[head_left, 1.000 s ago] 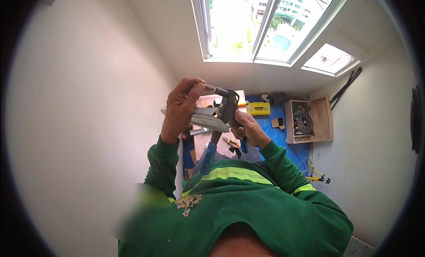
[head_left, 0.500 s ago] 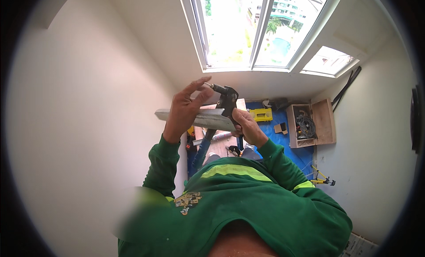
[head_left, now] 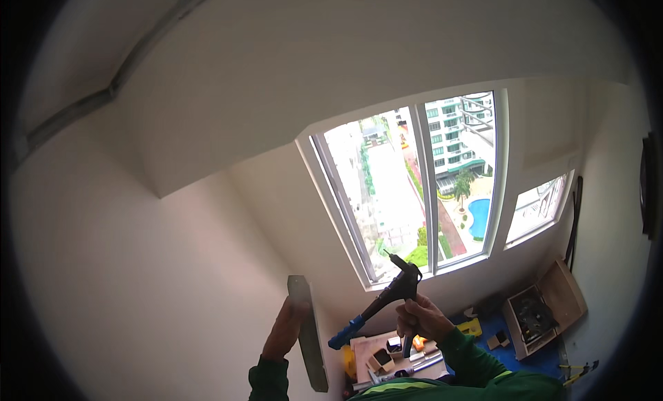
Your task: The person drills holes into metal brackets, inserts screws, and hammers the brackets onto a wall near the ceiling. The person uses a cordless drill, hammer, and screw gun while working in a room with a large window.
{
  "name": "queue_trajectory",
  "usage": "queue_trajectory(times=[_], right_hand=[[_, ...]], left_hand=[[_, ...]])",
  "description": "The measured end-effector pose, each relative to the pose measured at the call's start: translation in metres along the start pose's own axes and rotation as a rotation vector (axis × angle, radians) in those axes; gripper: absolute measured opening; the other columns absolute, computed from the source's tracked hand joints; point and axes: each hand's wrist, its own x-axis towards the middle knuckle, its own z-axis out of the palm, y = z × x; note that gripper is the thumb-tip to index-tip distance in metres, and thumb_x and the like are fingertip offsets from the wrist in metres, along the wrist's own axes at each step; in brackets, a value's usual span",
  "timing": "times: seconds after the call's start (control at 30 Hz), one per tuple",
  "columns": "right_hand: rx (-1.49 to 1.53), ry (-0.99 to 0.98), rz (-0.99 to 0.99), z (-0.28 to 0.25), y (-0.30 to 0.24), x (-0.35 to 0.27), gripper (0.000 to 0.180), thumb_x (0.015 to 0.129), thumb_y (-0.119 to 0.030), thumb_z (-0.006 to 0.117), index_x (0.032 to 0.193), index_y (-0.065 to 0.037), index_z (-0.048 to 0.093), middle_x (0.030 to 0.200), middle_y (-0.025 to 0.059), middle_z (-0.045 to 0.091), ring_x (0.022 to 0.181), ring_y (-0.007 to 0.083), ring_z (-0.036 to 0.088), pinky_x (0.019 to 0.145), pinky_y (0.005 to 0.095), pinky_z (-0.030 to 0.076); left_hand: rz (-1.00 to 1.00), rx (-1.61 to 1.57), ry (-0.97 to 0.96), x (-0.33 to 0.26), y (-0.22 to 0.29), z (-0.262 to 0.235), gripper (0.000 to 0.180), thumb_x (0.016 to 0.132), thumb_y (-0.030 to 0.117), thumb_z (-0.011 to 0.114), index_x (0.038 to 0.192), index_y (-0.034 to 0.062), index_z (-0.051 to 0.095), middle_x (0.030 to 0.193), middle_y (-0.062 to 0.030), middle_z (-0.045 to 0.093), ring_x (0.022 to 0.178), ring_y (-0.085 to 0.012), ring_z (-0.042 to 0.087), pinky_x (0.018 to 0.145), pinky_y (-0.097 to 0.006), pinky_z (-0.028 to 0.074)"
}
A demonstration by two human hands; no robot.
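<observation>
A lever hand riveter [head_left: 399, 288] with blue grips is in my right hand [head_left: 424, 319], whose fingers are closed round it below the head. Its two handles stand spread apart, and a thin pin [head_left: 389, 252] sticks out of the nose, pointing up toward the window. On the left, my left hand [head_left: 282, 332] grips a grey metal channel piece [head_left: 313, 354] near its upper end. The channel is held almost upright, apart from the riveter. Part of my left fingers is in shadow behind the channel's edge.
Below my hands is a wooden board [head_left: 364, 348] with a small cardboard box [head_left: 380, 360] and tools. An open wooden box [head_left: 526, 346] and a yellow case [head_left: 471, 328] sit at the right. The window [head_left: 431, 194] is ahead; a metal strip [head_left: 76, 114] runs along the upper left.
The view has tilted up toward the window and ceiling. My left fingers have left the riveter's nose. The channel has swung from lying across in front of me to nearly upright on the left.
</observation>
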Motion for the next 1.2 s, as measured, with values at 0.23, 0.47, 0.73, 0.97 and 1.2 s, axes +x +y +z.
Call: queue_trajectory(times=[0.23,0.47,0.73,0.97,1.2], right_hand=[[-0.047,-0.077,-0.311,0.049,-0.079,0.029,0.035,0.113,-0.034,0.061,0.138,-0.010,0.056,0.083,-0.0018,0.044,0.068,0.0112,0.046,0.063,0.0349,0.044],[-0.059,-0.056,-0.471,0.119,-0.135,0.066,0.019,0.115,-0.026,0.055,0.123,-0.008,0.052,0.071,-0.0020,0.040,0.051,0.0112,0.041,0.048,0.0313,0.039],[-0.246,-0.188,-0.531,0.165,-0.210,0.126,0.019,0.114,-0.027,0.058,0.114,-0.008,0.054,0.069,-0.0047,0.040,0.053,0.0066,0.043,0.052,0.0278,0.044],[-0.310,-0.320,-0.656,0.217,-0.279,0.228,0.035,0.113,-0.037,0.059,0.110,-0.003,0.055,0.066,-0.0035,0.048,0.048,0.0063,0.046,0.048,0.0279,0.045],[-0.144,-0.387,-0.732,0.281,-0.307,0.318,0.034,0.110,-0.038,0.062,0.108,-0.004,0.056,0.068,-0.0033,0.048,0.050,0.0075,0.046,0.048,0.0288,0.044]], left_hand=[[0.413,0.476,0.201,-0.008,0.171,-0.055,0.036,0.109,0.024,0.063,0.133,-0.0011,0.056,0.106,-0.0220,0.068,0.091,-0.0363,0.068,0.087,-0.050,0.055],[1.080,1.134,0.722,0.008,0.323,-0.106,0.040,0.105,0.018,0.071,0.142,0.0057,0.059,0.110,-0.0156,0.073,0.093,-0.0288,0.074,0.082,-0.042,0.060],[1.253,2.068,1.183,0.069,0.489,-0.110,0.033,0.107,0.031,0.067,0.136,0.0172,0.066,0.095,-0.0033,0.072,0.084,-0.0203,0.072,0.075,-0.037,0.059],[1.149,2.364,1.241,0.155,0.584,-0.105,0.019,0.107,0.028,0.063,0.123,0.0190,0.067,0.096,-0.0024,0.071,0.087,-0.0238,0.074,0.072,-0.040,0.061],[1.258,2.489,1.033,0.195,0.623,-0.133,0.022,0.099,0.020,0.067,0.121,0.0193,0.069,0.097,-0.0034,0.073,0.091,-0.0259,0.076,0.074,-0.043,0.062]])
